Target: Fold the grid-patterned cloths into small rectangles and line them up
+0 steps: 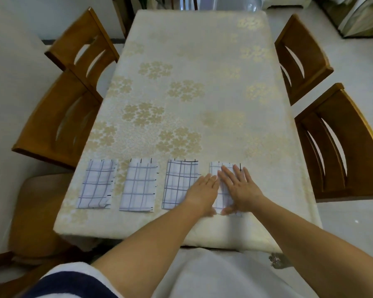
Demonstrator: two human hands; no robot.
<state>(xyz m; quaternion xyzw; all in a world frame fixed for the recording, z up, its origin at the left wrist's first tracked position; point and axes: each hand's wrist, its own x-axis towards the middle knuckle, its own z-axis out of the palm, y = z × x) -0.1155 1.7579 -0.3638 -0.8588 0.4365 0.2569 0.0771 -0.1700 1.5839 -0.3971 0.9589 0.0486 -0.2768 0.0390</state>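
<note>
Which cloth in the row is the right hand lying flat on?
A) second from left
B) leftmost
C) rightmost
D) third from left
C: the right hand lies spread flat on the rightmost cloth, the last of the four folded cloths in the row along the near edge of the table.

head view, high, looking down, near table (181,61)
</note>
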